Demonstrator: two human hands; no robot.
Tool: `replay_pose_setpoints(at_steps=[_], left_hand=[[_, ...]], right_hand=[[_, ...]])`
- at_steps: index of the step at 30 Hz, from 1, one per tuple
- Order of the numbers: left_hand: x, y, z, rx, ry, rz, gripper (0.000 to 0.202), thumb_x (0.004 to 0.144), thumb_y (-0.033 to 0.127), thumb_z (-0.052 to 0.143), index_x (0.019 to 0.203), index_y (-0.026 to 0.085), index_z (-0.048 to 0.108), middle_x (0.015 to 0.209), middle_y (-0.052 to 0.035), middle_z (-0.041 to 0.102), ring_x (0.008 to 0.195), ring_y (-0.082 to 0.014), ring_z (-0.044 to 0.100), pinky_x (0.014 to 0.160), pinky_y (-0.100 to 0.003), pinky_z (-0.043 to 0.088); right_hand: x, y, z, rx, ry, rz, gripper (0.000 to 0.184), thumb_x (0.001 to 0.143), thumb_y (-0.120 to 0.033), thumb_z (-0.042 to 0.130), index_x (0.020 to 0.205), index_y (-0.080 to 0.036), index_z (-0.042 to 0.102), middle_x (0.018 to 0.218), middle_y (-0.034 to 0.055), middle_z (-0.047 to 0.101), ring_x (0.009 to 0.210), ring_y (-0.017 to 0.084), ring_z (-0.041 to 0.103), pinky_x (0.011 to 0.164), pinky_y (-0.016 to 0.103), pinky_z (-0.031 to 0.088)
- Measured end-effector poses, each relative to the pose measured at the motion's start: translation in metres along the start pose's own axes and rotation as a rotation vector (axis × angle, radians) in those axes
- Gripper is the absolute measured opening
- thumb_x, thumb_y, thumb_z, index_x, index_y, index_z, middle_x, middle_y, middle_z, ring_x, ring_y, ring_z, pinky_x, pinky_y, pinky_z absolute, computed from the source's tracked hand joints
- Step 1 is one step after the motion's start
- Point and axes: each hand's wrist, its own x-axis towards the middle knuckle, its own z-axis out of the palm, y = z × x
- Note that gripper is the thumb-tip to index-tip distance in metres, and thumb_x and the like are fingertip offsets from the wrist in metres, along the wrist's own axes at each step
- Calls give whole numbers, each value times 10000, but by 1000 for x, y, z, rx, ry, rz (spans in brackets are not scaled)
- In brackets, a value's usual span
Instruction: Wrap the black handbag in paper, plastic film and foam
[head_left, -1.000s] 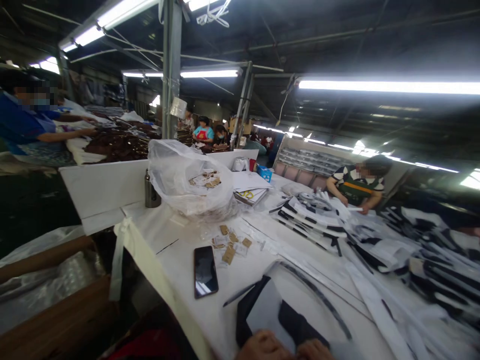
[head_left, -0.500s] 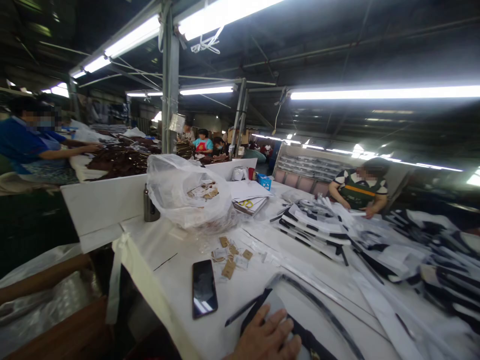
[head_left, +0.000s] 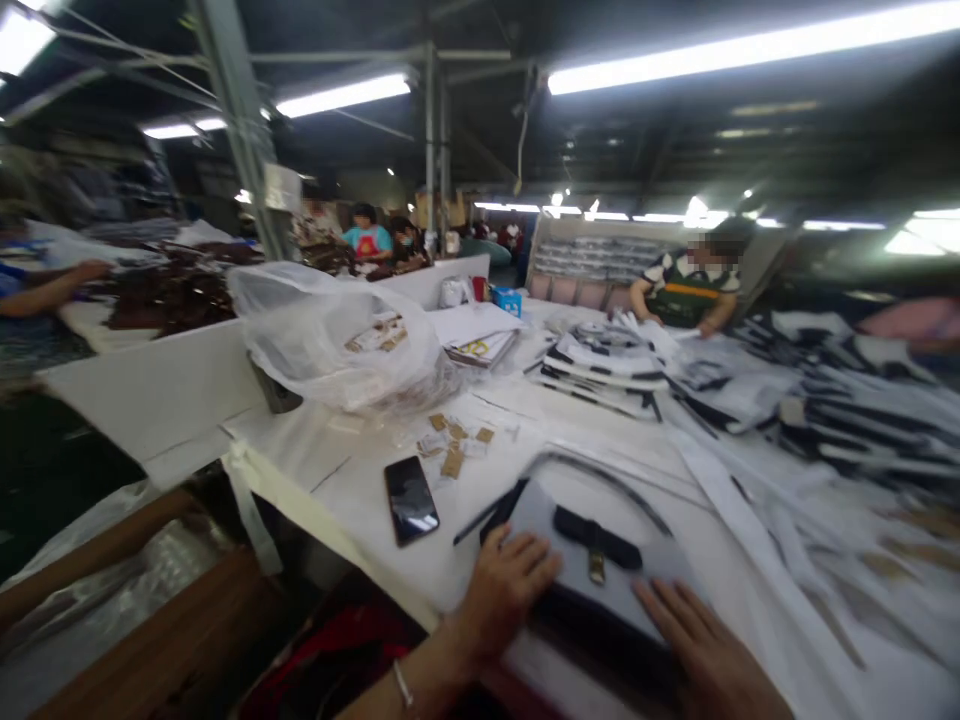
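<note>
A grey and black handbag (head_left: 547,520) lies on the white table near its front edge. Its dark flap tab carries a gold-coloured clasp (head_left: 596,566), and a dark curved handle (head_left: 615,478) arches out on the far side. My left hand (head_left: 514,575) rests flat on the bag's left part with fingers stretched. On the right part, my right hand (head_left: 694,625) lies with its fingers extended, touching the grey surface. A phone (head_left: 411,500) lies left of the bag, and several brown tags (head_left: 452,460) are scattered beyond it.
A clear plastic bag (head_left: 300,350) holding more tags stands at the back left. Stacks of black and white pieces (head_left: 600,370) lie farther back. Across the table a co-worker (head_left: 690,290) handles pieces. An open box (head_left: 150,620) with plastic sits below left.
My view has tilted down and more of the handbag shows. My right hand now appears on the bag's right side. The left hand still rests on the bag.
</note>
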Motion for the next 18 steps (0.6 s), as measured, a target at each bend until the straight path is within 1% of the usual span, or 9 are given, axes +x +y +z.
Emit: replay_pose_setpoints(at_steps=[1, 3, 5, 8, 11, 13, 14, 17, 18], left_hand=[[4, 1, -5, -25, -46, -15, 313, 969, 165, 466, 1200, 290, 637, 1164, -12, 716, 1106, -164, 634, 1060, -401, 409], [13, 0, -12, -63, -133, -11, 397, 951, 105, 440, 1274, 266, 607, 1227, -49, 690, 1176, -191, 607, 1074, -420, 402], [18, -3, -15, -119, -212, -8, 449, 937, 89, 432, 1330, 256, 571, 1300, -69, 649, 1249, -207, 563, 1106, -436, 377], [15, -8, -17, -188, -222, 47, 441, 937, 107, 451, 1344, 241, 554, 1323, -68, 636, 1278, -210, 543, 1140, -449, 339], [9, -9, -19, -209, -188, 63, 417, 940, 100, 465, 1322, 236, 564, 1283, -53, 664, 1254, -195, 564, 1154, -447, 318], [8, -8, -19, -211, -176, 53, 419, 937, 93, 476, 1321, 238, 562, 1264, -48, 675, 1238, -191, 578, 1152, -445, 321], [8, -8, -19, -211, -179, 48, 424, 935, 95, 482, 1327, 238, 556, 1265, -50, 674, 1236, -192, 580, 1149, -446, 325], [14, -7, -22, -219, -225, 39, 411, 936, 147, 520, 1340, 219, 542, 1294, -74, 655, 1250, -214, 569, 1142, -460, 333], [17, -7, -23, -218, -243, 37, 401, 937, 173, 534, 1336, 214, 543, 1298, -82, 651, 1256, -226, 563, 1144, -476, 327]], right_hand=[[2, -5, -10, -40, -26, 16, 815, 732, -48, 455, 1477, -377, 416, 1379, 1, 596, 1247, 306, 571, 957, 482, 539], [11, -12, -26, -96, -131, 76, 700, 754, -24, 458, 1403, -274, 537, 1399, 39, 580, 1293, 301, 526, 1031, 469, 488], [21, -18, -39, -113, -231, 122, 646, 764, -23, 496, 1373, -229, 565, 1424, 56, 558, 1329, 303, 483, 1076, 469, 441], [34, -30, -56, -112, -322, 169, 568, 802, -119, 609, 1358, -227, 567, 1413, 70, 567, 1328, 322, 475, 1152, 554, 304], [43, -43, -66, -107, -336, 182, 515, 820, -296, 693, 1314, -187, 594, 1371, 105, 597, 1318, 345, 477, 1182, 602, 188], [44, -48, -67, -107, -319, 189, 509, 834, -357, 691, 1299, -172, 599, 1354, 118, 608, 1314, 348, 477, 1176, 605, 183], [43, -49, -65, -108, -311, 194, 504, 843, -356, 684, 1305, -177, 593, 1357, 117, 606, 1310, 346, 480, 1166, 602, 206], [38, -49, -57, -113, -304, 210, 519, 849, -298, 680, 1348, -213, 563, 1394, 102, 579, 1306, 343, 481, 1114, 568, 305], [36, -49, -55, -114, -306, 215, 530, 847, -281, 680, 1359, -222, 555, 1406, 99, 569, 1309, 344, 477, 1106, 562, 318]])
